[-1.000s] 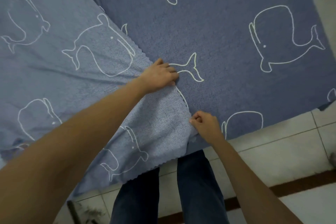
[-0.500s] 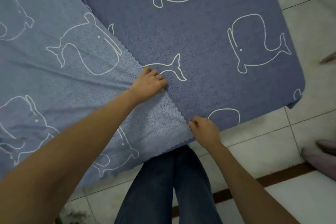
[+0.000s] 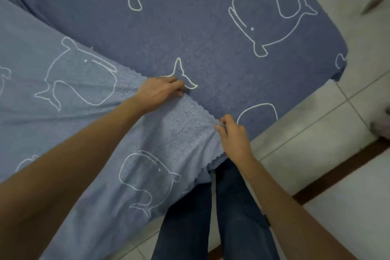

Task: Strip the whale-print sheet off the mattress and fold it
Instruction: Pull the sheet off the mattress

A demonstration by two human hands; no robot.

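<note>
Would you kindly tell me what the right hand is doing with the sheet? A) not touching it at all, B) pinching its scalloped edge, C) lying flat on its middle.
B: the right hand has thumb and fingers closed on the scalloped edge of the sheet, at the near side of the bed.

Right hand [image 3: 234, 137] now bunches the whale-print sheet [image 3: 168, 133] edge tighter; mattress corner [image 3: 339, 65] has entered view.
</note>
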